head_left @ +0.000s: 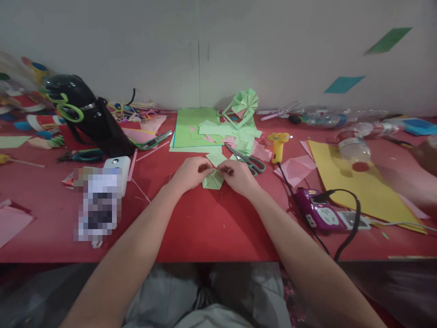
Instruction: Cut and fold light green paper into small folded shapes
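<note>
Both of my hands meet over the middle of the red table (218,228). My left hand (193,174) and my right hand (238,175) each pinch the upper edge of a small folded piece of light green paper (213,181), one from either side. Creases run across the paper, and its lower part hangs below my fingertips. Grey-handled scissors (251,162) lie just beyond my right hand. Behind my hands are light green paper scraps (218,130) on a stack of green sheets (187,120). A folded green paper form like a pleated flower (246,104) stands at the back.
Right of my hands are a yellow glue gun (278,145), a purple power strip (317,214) with cables, a yellow sheet (358,182) and a plastic bottle (353,148). On the left are a black bottle (92,114), pliers (83,156), a box cutter (157,140) and a white device (119,166).
</note>
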Tool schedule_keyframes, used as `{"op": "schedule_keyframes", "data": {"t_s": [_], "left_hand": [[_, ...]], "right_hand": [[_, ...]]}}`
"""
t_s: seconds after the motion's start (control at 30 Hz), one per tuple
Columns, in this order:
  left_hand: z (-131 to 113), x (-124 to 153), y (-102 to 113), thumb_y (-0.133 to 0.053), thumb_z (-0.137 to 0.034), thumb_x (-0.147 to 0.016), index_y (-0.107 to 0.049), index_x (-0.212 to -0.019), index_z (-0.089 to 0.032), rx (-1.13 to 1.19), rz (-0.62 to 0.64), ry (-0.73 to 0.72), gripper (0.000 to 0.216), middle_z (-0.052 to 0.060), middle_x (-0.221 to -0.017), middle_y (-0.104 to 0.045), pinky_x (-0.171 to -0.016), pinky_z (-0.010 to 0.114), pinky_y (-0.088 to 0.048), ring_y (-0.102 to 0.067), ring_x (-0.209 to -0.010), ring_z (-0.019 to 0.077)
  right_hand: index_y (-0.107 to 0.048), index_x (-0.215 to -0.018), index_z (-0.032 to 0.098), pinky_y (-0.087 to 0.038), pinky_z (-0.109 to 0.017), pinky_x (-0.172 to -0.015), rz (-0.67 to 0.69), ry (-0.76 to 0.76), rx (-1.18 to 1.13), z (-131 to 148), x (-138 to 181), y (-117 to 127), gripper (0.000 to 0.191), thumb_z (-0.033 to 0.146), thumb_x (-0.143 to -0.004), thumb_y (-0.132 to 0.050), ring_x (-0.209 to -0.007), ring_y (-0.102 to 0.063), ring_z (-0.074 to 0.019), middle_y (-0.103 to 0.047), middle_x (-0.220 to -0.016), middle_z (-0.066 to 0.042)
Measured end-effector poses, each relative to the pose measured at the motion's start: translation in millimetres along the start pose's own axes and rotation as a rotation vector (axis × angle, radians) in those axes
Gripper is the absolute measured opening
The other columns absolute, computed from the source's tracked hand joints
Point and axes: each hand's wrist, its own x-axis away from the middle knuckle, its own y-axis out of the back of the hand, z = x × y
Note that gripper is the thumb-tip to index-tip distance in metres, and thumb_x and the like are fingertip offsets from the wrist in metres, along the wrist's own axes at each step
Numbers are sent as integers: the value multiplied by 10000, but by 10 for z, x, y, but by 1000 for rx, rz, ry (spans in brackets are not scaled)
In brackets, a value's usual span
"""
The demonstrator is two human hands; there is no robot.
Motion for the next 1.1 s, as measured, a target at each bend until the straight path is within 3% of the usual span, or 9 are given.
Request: {"op": "schedule_keyframes", "data": {"t_s": [0.33, 0.73, 0.93, 1.1], "left_hand": [[1, -52, -42, -692, -301, -799, -720, -815, -184, 195, -48, 101, 121, 45, -788, -731, -696, 317, -489, -627, -727, 177], [25, -58, -38, -719, -263, -751, -727, -815, -178, 282, -13, 151, 106, 55, -790, -737, -738, 338, -524, -673, -766, 193], [76, -38, -43, -694, -246, -754, -728, -769, -191, 201, 10, 116, 67, 38, -747, -725, -677, 311, -504, -652, -714, 178], [92, -21, -18, -630, -189, -786, -715, -761, -204, 32, 34, 1, 89, 40, -831, -718, -750, 319, -502, -643, -784, 180]], "right_hand": [[-710, -897, 187, -520, -318, -696, -31, -38, -77, -28, -28, 8, 126, 230, -825, -616, -749, -655, -181, -730, -825, -60], [-695, -851, 185, -479, -301, -676, -19, -31, -44, -19, -19, 6, 95, 219, -841, -607, -711, -608, -164, -700, -792, -44], [-716, -869, 180, -480, -292, -672, 15, 33, 9, -49, -11, -10, 179, 95, -789, -580, -712, -596, -157, -690, -838, -53], [-726, -818, 187, -464, -282, -677, 51, 83, 74, -29, 2, -6, 231, 27, -782, -563, -732, -589, -159, -656, -836, -52]]}}
